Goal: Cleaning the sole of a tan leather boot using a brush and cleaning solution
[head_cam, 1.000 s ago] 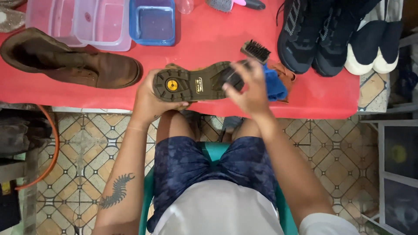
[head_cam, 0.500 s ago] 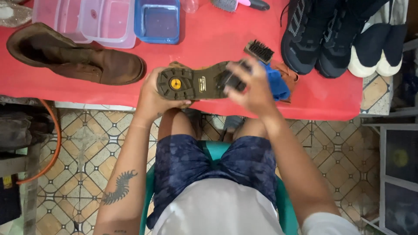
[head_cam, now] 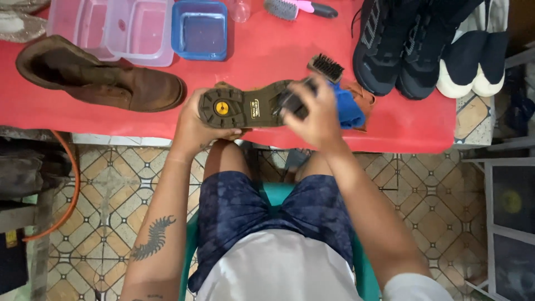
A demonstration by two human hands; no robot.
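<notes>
Boot (head_cam: 251,105), sole up at the center of the frame over the near edge of the red table (head_cam: 267,56), is gripped at its heel by the left hand (head_cam: 195,120) while the right hand (head_cam: 317,114) closes around a dark brush (head_cam: 292,103) against the forefoot. Scrubbing looks best done in short strokes along the tread grooves, heel held firm; the boot lies directly between both hands.

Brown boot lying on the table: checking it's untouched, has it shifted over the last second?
No. The brown boot keeps its spot left of the blue tub; only the view drifts slightly.
</notes>
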